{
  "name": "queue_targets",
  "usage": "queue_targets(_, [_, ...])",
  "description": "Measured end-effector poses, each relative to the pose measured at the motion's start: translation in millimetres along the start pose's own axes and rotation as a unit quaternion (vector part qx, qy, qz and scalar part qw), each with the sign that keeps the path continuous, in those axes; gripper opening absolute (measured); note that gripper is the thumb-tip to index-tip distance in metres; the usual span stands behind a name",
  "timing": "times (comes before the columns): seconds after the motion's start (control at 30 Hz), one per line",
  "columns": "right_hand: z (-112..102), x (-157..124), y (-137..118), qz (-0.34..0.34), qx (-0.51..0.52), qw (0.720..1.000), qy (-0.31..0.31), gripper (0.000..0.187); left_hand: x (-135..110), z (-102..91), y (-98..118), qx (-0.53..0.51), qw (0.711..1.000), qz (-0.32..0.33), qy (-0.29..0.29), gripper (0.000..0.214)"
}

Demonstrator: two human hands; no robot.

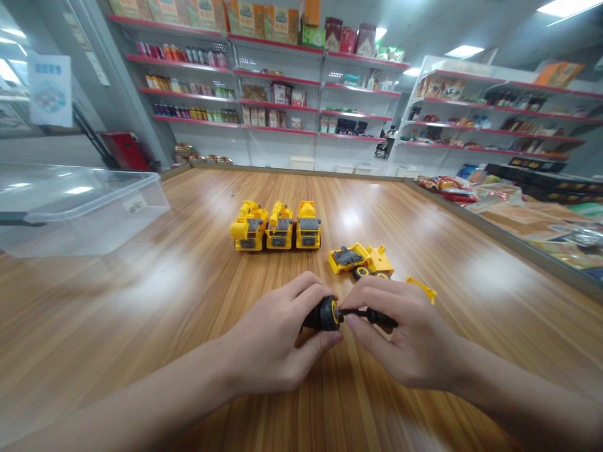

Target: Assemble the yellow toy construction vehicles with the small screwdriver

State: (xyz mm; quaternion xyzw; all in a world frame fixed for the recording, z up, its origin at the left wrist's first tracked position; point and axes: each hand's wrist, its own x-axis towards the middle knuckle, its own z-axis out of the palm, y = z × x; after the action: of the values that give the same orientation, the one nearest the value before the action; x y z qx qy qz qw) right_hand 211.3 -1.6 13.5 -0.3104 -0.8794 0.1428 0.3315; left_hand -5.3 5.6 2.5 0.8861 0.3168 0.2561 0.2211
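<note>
Between the thumb and fingers of my left hand (287,333) is a black toy wheel (327,314) with a yellow hub, its hub side facing right. My right hand (405,326) is closed around a black screwdriver (374,316), whose tip end meets the middle of the hub. Whether a screw sits at the tip is too small to tell. Just beyond my right hand lies a partly assembled yellow toy truck (365,260) with a grey part in it. A curved yellow toy piece (423,290) shows behind my right knuckles, partly hidden.
Three yellow toy construction trucks (277,229) stand side by side farther back. At the left is a clear plastic box (94,213). A tiny metal piece (232,194) lies on the wooden table (198,276). Packaged goods (537,220) lie beyond the right edge; shelves stand behind.
</note>
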Motion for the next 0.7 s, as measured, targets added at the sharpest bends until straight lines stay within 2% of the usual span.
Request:
queue_targets(0.27, [0.3,-2.7,3.0,0.005,-0.018,1.0,-0.019,0.006,0.0,-3.3,1.6,0.029,0.999,-0.001,-0.02,0.025])
queue_targets(0.43, [0.2,-2.9,5.2,-0.018,-0.039,0.999,-0.011,0.009,1.3,-5.7,3.6,0.041,0.999,-0.005,-0.025,0.026])
queue_targets(0.7, [5.8,-5.5,8.6,-0.012,-0.075,0.997,-0.007,0.006,0.7,-3.2,1.0,0.09,0.996,-0.017,-0.013,0.034])
